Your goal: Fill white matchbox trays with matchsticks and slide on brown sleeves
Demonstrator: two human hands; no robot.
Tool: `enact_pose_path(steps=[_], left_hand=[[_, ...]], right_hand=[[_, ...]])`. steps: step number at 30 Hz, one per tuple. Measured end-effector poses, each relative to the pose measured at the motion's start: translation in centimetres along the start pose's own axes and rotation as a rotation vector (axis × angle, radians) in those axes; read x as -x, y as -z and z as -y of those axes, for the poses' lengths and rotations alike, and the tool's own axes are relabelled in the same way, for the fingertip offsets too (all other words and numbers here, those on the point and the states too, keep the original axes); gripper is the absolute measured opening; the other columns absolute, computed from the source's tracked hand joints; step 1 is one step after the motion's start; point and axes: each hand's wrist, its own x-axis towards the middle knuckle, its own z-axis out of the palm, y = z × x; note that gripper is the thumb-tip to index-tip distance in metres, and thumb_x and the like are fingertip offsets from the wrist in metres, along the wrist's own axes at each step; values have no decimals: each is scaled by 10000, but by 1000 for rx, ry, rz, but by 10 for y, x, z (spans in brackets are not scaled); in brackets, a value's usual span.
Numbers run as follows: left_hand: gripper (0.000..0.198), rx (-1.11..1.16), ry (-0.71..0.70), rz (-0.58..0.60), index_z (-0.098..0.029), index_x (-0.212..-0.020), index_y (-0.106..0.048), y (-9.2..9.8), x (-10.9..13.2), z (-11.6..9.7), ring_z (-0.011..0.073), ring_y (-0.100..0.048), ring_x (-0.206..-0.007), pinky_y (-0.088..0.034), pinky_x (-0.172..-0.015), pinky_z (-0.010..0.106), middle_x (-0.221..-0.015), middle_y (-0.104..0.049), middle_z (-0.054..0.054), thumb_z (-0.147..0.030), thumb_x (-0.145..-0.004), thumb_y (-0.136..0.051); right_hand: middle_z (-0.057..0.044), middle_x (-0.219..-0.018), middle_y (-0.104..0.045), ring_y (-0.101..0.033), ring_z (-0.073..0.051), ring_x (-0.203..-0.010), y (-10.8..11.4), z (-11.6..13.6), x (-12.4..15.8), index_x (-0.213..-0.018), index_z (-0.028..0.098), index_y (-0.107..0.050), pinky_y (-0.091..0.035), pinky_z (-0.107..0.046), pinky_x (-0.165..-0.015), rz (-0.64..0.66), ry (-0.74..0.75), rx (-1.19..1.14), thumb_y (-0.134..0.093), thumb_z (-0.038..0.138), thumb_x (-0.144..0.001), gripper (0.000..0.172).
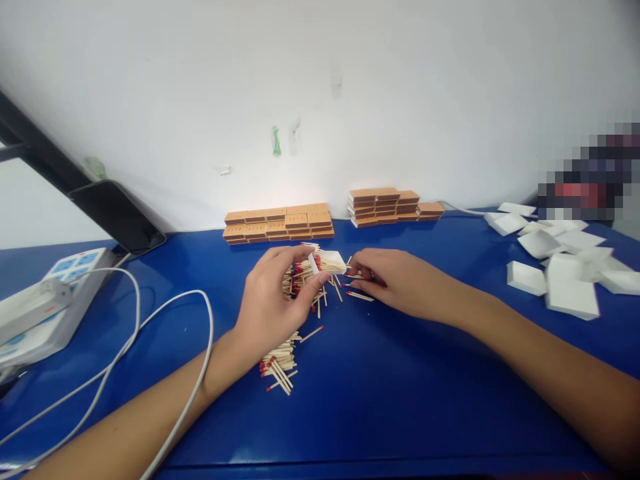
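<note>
My left hand grips a small white matchbox tray between thumb and fingers, just above a pile of red-tipped matches. The tray holds some matches. My right hand lies to the tray's right, fingers pinched on a few loose matches on the blue table. More matches lie bundled below my left wrist.
Two stacks of orange matchbox sleeves, one and another, stand against the white wall. Several white empty trays lie at the right. A power strip, white cables and a dark phone sit at the left.
</note>
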Motion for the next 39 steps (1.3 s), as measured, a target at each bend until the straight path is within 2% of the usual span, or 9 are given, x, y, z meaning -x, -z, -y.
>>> enact_pose_path(steps=[3, 7, 10, 15, 18, 24, 31, 39], left_hand=[[283, 3, -6, -3, -215, -1176, -704, 0, 0, 1, 249, -746, -1063, -619, -956, 423, -1149, -785, 80, -364, -944, -774], [277, 1, -7, 7, -217, -1171, -703, 0, 2, 1, 248, -744, -1065, -617, -956, 424, -1148, -785, 79, -351, -941, -779], [279, 4, -16, 14, -217, -1179, -700, -1, 2, 1, 250, -740, -1079, -611, -966, 426, -1162, -783, 79, -339, -941, -777], [270, 6, -31, 22, -207, -1165, -697, -2, 2, 1, 253, -734, -1076, -603, -958, 426, -1152, -779, 84, -341, -942, -771], [258, 7, -36, 37, -208, -1152, -695, -2, 2, 1, 248, -736, -1037, -602, -929, 417, -1117, -778, 80, -346, -945, -766], [274, 33, -52, 78, -183, -1159, -700, -3, 3, 1, 235, -738, -1005, -602, -903, 384, -1076, -776, 84, -331, -940, -773], [313, 51, -60, 163, -181, -1206, -699, -4, 7, 3, 248, -742, -1033, -594, -924, 396, -1124, -785, 89, -330, -941, -772], [325, 58, -80, 245, -169, -1211, -692, -4, 7, 1, 271, -743, -1034, -599, -904, 429, -1129, -780, 104, -348, -947, -759]], right_hand=[[-45, -940, -703, -621, -193, -781, 1, -3, 1, -1034, 220, -641, -402, -311, -678, -58, -12, 30, -583, 308, -1018, 107], [-52, -932, -700, -612, -189, -780, 0, -5, 0, -902, 214, -615, -399, -315, -688, 9, -8, 29, -551, 251, -1016, 136], [-43, -902, -698, -608, -188, -768, -1, -2, -1, -883, 218, -582, -387, -314, -684, 31, -9, 17, -548, 240, -1020, 143], [-44, -931, -708, -619, -193, -762, -1, 5, -1, -1004, 223, -591, -375, -305, -656, 19, -37, -3, -576, 305, -1029, 88], [-49, -931, -703, -614, -191, -742, -2, 6, 0, -988, 221, -571, -360, -302, -635, 40, -36, 11, -590, 325, -1028, 113], [-41, -918, -676, -588, -187, -756, -3, 5, -1, -878, 222, -537, -354, -302, -659, 57, 0, 13, -574, 295, -1041, 182], [-46, -962, -687, -608, -203, -802, 5, 0, 0, -994, 215, -603, -368, -306, -675, 97, -91, 27, -605, 312, -1018, 100], [-45, -913, -695, -609, -203, -794, 6, -3, 0, -879, 219, -584, -365, -306, -670, 121, -89, 16, -567, 287, -1031, 167]])
